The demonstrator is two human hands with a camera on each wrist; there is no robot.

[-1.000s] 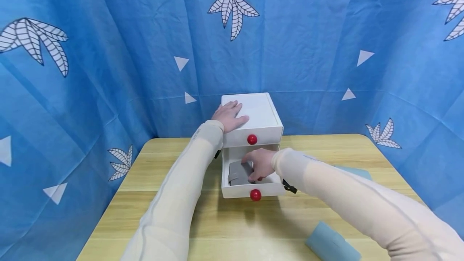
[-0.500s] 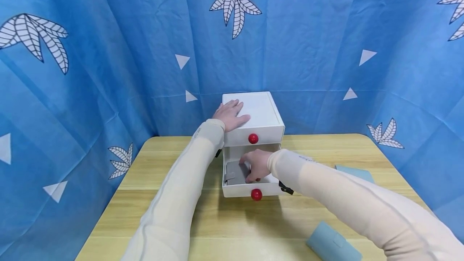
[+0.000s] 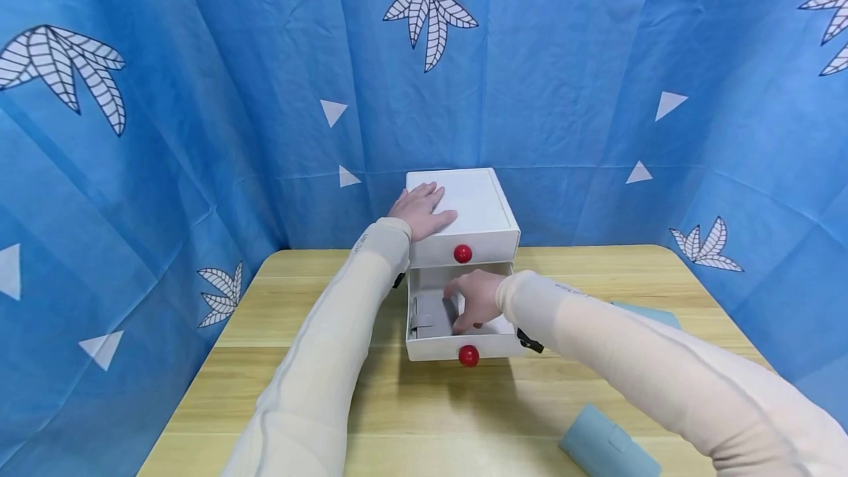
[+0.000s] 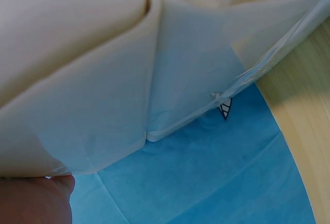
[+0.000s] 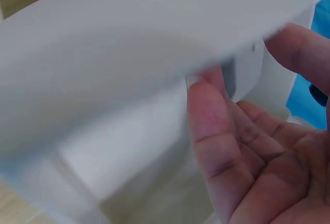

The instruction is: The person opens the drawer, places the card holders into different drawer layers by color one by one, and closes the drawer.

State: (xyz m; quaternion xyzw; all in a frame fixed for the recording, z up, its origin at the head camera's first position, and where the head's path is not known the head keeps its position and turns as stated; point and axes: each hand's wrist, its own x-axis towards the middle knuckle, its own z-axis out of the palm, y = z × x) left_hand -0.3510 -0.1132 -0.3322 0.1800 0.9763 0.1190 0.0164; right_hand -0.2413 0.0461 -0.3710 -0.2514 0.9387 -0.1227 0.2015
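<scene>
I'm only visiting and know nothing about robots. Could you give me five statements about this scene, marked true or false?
1. The left hand rests on top of the white drawer unit. True.
2. The right hand reaches into the upper drawer. False: it is in the open lower drawer.
3. Both knobs are green. False: they are red.
4. A grey case is in the open drawer. True.
5. The curtain is plain. False: leaves and triangles decorate it.
</scene>
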